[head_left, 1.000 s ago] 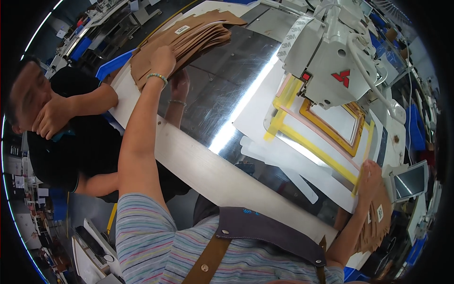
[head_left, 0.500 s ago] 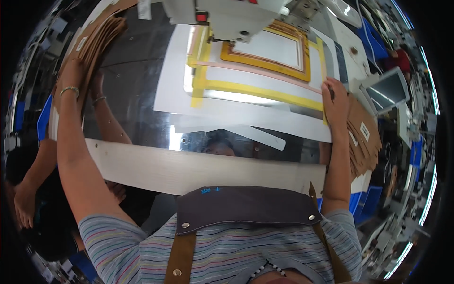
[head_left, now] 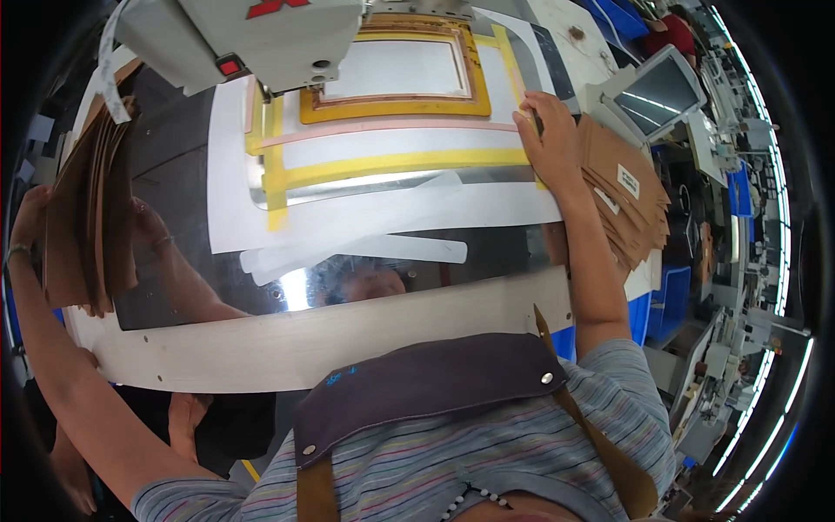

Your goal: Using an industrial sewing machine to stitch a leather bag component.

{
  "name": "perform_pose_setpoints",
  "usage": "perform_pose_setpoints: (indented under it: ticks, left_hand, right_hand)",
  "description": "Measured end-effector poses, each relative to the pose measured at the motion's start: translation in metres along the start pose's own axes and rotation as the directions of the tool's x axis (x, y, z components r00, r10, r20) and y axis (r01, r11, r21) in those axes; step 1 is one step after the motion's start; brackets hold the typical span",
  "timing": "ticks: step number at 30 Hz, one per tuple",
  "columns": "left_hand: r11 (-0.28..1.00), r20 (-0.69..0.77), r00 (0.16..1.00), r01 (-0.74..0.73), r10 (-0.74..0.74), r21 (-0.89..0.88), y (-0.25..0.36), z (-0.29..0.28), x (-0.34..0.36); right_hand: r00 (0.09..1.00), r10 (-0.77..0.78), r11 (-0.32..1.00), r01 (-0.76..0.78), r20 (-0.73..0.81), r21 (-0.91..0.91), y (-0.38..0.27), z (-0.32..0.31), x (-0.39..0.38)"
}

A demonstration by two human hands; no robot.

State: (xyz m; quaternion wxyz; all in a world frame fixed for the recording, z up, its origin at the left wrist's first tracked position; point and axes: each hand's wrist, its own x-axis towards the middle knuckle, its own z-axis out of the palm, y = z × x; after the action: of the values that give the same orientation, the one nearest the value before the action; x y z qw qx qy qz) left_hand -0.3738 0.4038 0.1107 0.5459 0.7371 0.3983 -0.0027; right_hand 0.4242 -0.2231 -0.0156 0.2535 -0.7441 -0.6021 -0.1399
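At the far left, my left hand point(head_left: 33, 216) is against the outer edge of a stack of brown fabric pieces point(head_left: 111, 196); its fingers are partly hidden, so their grip is unclear. My right hand point(head_left: 552, 146) rests at the right edge of a white template sheet point(head_left: 365, 204) with yellow tape strips. Its fingers are curled round a small dark thing that I cannot make out. On the template lies a yellow-brown rectangular frame point(head_left: 481, 87), under the grey head of a sewing machine point(head_left: 261, 39).
Translucent strips point(head_left: 391, 248) lie on the shiny dark plate point(head_left: 504, 252), before the pale table edge point(head_left: 348, 335). Brown pieces with white labels point(head_left: 622, 200) are fanned out beside my right forearm. A screen point(head_left: 654, 94) stands beyond them. Another person's arm point(head_left: 184, 426) shows below left.
The view has swung, so machine and template appear farther left. My left hand has moved nearer along the brown stack's outer side, and the stack looks more spread. My right hand stays at the template's edge.
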Motion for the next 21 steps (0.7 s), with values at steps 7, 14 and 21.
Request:
perform_pose_setpoints:
  ticks: [7, 14, 21]
  left_hand:
    - [0.716, -0.79, 0.461, 0.379, 0.403, 0.587, 0.107, -0.037, -0.028]
    - [0.317, -0.593, 0.675, 0.501, 0.44, 0.805, 0.193, 0.033, -0.065]
    - [0.223, -0.305, 0.051, 0.569, 0.951, 0.791, 0.251, 0.166, -0.056]
  right_hand:
    - [0.999, 0.002, 1.0, -0.003, 0.044, 0.021, -0.01, -0.005, 0.007]
    - [0.998, 0.031, 0.998, -0.034, 0.063, 0.044, -0.007, -0.004, 0.005]
    - [0.987, 0.054, 0.998, -0.059, 0.149, 0.028, 0.0, -0.009, 0.005]
